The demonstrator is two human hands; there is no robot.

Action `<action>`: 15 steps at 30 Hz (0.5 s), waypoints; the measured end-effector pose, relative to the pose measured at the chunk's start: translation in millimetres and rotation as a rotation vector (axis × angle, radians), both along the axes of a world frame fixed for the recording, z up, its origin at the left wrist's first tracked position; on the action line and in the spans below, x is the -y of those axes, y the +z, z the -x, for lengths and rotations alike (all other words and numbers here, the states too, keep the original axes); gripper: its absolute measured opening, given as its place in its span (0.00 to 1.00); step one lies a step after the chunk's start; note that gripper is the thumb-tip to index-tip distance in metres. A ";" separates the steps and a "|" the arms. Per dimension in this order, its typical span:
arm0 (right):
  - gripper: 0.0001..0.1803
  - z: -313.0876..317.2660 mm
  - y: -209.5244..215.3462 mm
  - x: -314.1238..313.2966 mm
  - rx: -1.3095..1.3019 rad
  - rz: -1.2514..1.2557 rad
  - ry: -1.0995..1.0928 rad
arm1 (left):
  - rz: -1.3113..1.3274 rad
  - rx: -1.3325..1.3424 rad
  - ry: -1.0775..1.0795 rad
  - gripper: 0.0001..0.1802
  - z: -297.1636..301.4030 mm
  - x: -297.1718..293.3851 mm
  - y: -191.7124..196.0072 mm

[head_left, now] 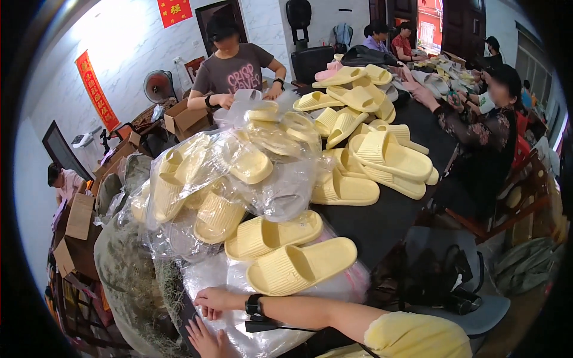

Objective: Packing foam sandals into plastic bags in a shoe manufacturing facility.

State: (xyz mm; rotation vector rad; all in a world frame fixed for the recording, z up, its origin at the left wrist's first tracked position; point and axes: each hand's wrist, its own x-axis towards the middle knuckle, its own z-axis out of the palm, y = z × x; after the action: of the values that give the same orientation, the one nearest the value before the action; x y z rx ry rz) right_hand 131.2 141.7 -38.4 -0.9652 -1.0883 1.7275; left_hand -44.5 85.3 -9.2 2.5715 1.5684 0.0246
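Observation:
A stack of clear plastic bags (262, 337) lies at the near edge of the table. Over its left side reaches my right hand (216, 299), fingers bent downward and apart, with nothing visible in them; a dark band is on the wrist. Just below it, my left hand (206, 341) is open, its fingers spread by the bags' edge. Beyond my right forearm, a pale yellow slipper (304, 265) rests on the bags, and another yellow slipper (274, 232) lies right behind it. Neither hand touches the slippers.
Bagged yellow slippers (203, 173) are heaped to the left, and loose slippers (388, 158) are piled on the dark table (358, 224). A person (236, 71) works across from me, another person (486, 131) sits at right. A grey chair (489, 313) and cardboard boxes (77, 230) stand nearby.

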 end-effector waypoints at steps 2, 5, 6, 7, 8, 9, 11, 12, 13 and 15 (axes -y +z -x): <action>0.13 1.9 -2.7 -2.0 -0.015 0.013 0.041 | -0.004 0.103 0.082 0.37 5.9 12.1 -21.1; 0.15 -4.2 -6.1 0.0 -0.016 -0.011 0.025 | -0.082 0.162 0.137 0.34 -17.3 31.1 -5.0; 0.15 -3.0 -5.1 0.2 -0.019 -0.002 0.049 | -0.133 0.182 0.157 0.33 -18.4 34.8 -0.2; 0.15 -1.7 -4.7 -0.7 -0.012 0.017 0.035 | -0.149 0.202 0.178 0.32 -19.7 35.3 0.6; 0.15 -0.2 -3.4 -2.1 -0.003 0.033 0.029 | -0.391 0.188 0.119 0.29 -18.0 32.7 -5.7; 0.17 -0.3 -3.4 -3.4 -0.013 0.042 0.030 | -0.298 0.266 0.151 0.30 -14.1 25.8 -18.4; 0.17 -1.0 -9.6 -9.6 -0.022 0.068 0.068 | -0.225 0.358 0.180 0.30 -7.6 23.5 -28.8; 0.16 3.2 -6.6 -9.7 -0.020 0.077 0.057 | -0.247 0.360 0.188 0.29 -7.5 22.9 -22.8; 0.15 5.3 -5.4 -10.1 -0.073 0.095 0.031 | -0.264 0.376 0.179 0.28 -6.0 21.9 -20.5; 0.16 -1.7 -11.2 -11.8 -0.089 0.096 0.041 | -0.288 0.405 0.171 0.26 -9.8 18.0 -18.4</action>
State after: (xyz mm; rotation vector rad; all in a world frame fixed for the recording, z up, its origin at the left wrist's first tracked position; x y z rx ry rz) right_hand 132.8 153.5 -49.6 -0.9217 -0.9817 1.8528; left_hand -34.8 67.3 -27.7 2.4021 1.7104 0.7881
